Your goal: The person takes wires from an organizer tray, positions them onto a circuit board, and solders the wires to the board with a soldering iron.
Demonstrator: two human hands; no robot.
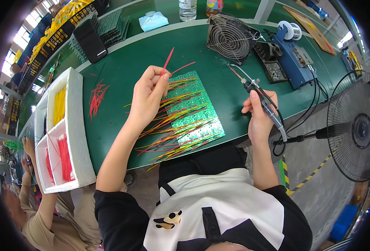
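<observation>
My left hand point(150, 93) is closed, pinching thin red wires point(167, 60) between thumb and fingertips above the far left part of a green circuit board panel point(213, 121). Many red, yellow and dark wires point(158, 125) lie across that panel, their loose ends sticking out past its left side. My right hand point(262, 111) grips a soldering iron point(249, 85) with a curved metal tube along its front. The iron points up and left, its tip apart from the board. Left of my left hand, a loose pile of red wires point(97, 99) rests on the green table point(118, 75).
At left stands a white foam tray point(83, 129) with yellow and red wires in compartments. A black square fan point(231, 38), blue soldering station point(296, 62) and solder spool point(291, 30) sit at the back right. A large standing fan point(356, 127) is at right; another person point(38, 221) sits at left.
</observation>
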